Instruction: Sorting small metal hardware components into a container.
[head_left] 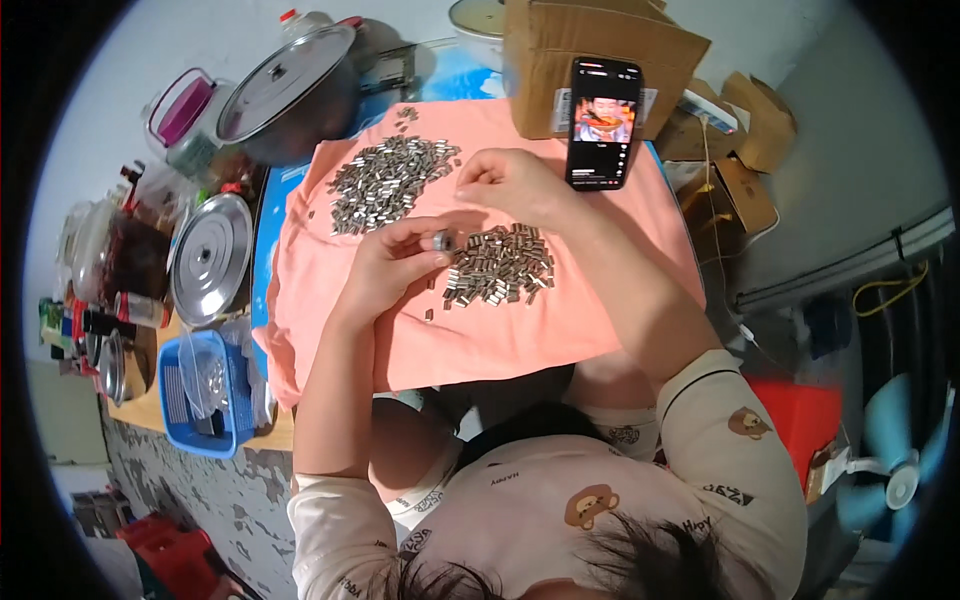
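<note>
My left hand (388,268) pinches a small round grey metal part (443,241) between thumb and fingers, at the left edge of the nearer pile of small shiny metal pieces (503,268). Just beyond that pile, my right hand (515,185) hovers with thumb and fingers brought together; anything in the pinch is too small to make out. A larger heap of similar metal pieces (385,190) lies beyond my left hand. Both heaps rest on a salmon-pink cloth (480,355) spread over the table.
A lit phone (604,125) leans against a cardboard box (545,60) at the back right. Along the left stand a lidded pot (285,95), a metal lid (211,258) and a blue plastic basket (236,425). A fan (900,485) is at the far right.
</note>
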